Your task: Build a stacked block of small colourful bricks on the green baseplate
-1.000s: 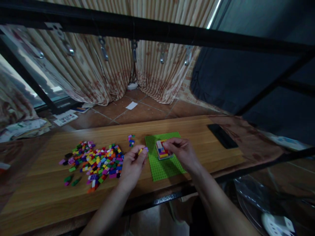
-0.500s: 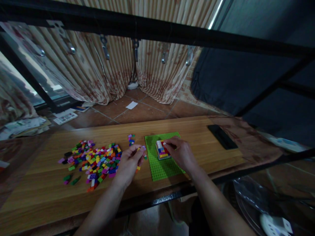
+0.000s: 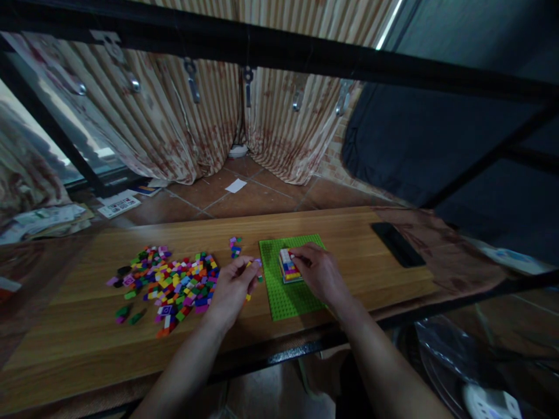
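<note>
A small multicoloured block of toy bricks [image 3: 289, 270], with white, red, blue and yellow pieces, stands on a green baseplate [image 3: 279, 302]. My right hand [image 3: 321, 273] is closed, its fingertips against the top of this block and covering its right side. Whatever the fingertips pinch there is too hidden to name. Left of the baseplate, my left hand [image 3: 236, 286] hovers with thumb and forefinger closed on a small yellow toy brick [image 3: 248, 265]. A purple brick [image 3: 258, 262] shows just beyond its fingertips; I cannot tell whether it is held.
A loose pile of coloured bricks [image 3: 179, 282] spreads over the left of the wooden table [image 3: 87, 349]. Several small bricks [image 3: 235, 250] lie behind my left hand. A black phone-like slab [image 3: 397, 244] rests at the right. A dark metal bar [image 3: 279, 43] crosses above.
My right hand has shifted slightly over the brick block and now hides more of its red bricks. My left hand stays nearly still. The whole view has shifted a little.
</note>
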`<action>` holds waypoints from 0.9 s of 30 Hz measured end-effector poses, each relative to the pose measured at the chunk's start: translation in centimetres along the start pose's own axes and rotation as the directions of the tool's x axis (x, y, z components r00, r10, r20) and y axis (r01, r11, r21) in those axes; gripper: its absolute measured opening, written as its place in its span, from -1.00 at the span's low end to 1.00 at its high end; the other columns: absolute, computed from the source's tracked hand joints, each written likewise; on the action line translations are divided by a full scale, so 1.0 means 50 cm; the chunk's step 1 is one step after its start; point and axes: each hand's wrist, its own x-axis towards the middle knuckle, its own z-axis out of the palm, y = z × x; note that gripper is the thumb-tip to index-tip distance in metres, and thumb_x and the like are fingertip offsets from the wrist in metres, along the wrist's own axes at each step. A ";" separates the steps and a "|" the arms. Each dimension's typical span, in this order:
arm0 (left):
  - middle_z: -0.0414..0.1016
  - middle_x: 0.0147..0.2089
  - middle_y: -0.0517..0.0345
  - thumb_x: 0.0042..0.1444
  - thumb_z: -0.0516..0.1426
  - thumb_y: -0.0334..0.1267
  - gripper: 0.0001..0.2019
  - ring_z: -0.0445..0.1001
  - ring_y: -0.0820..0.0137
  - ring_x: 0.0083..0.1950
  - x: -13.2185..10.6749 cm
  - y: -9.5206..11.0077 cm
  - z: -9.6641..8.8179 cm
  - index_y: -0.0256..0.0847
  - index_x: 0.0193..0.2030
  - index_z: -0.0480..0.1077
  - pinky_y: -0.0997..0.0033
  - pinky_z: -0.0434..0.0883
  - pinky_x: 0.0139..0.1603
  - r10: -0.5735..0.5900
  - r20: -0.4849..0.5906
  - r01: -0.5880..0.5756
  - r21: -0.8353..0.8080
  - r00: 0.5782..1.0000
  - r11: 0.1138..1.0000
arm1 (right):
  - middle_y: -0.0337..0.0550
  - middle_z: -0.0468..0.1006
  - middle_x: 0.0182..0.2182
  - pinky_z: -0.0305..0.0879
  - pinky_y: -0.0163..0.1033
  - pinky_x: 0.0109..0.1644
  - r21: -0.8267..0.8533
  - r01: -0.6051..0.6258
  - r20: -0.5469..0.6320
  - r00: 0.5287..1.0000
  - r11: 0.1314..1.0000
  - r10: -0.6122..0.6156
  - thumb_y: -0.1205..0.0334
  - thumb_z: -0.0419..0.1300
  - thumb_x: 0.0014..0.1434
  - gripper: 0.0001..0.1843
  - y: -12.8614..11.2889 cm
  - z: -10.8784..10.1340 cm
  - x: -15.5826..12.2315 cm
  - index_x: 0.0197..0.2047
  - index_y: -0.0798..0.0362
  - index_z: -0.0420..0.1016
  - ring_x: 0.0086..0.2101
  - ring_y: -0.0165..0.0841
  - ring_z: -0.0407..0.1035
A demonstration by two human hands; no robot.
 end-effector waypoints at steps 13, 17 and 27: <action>0.32 -0.61 0.29 -0.07 0.26 -0.01 -0.70 0.18 0.57 -0.60 -0.001 0.001 0.000 -0.23 -0.44 0.41 0.56 0.11 -0.59 -0.006 0.004 0.006 0.039 1.000 0.999 | -0.09 0.65 -0.26 0.39 -0.16 -0.16 0.086 -0.099 -0.040 0.994 0.991 0.103 0.33 0.16 0.15 -0.81 0.001 0.007 0.000 -0.22 0.02 0.61 -0.27 -0.26 0.52; 0.33 -0.60 0.30 -0.06 0.25 -0.02 -0.71 0.18 0.57 -0.60 -0.002 0.002 -0.001 -0.23 -0.42 0.41 0.56 0.11 -0.59 -0.013 -0.002 0.013 0.049 1.000 0.999 | -0.10 0.65 -0.27 0.38 -0.18 -0.19 0.078 -0.099 -0.047 0.994 0.992 0.103 0.32 0.16 0.15 -0.81 0.002 0.007 0.000 -0.23 0.01 0.61 -0.29 -0.28 0.51; 0.38 -0.52 0.26 -0.04 0.24 -0.07 -0.74 0.20 0.57 -0.57 -0.001 0.004 0.000 -0.25 -0.38 0.40 0.57 0.13 -0.58 -0.025 -0.007 0.025 0.024 1.000 0.999 | -0.09 0.61 -0.31 0.35 -0.21 -0.22 0.114 -0.123 -0.140 0.980 0.986 0.139 0.22 0.14 0.16 -0.78 0.008 -0.005 0.007 -0.21 0.06 0.59 -0.37 -0.33 0.44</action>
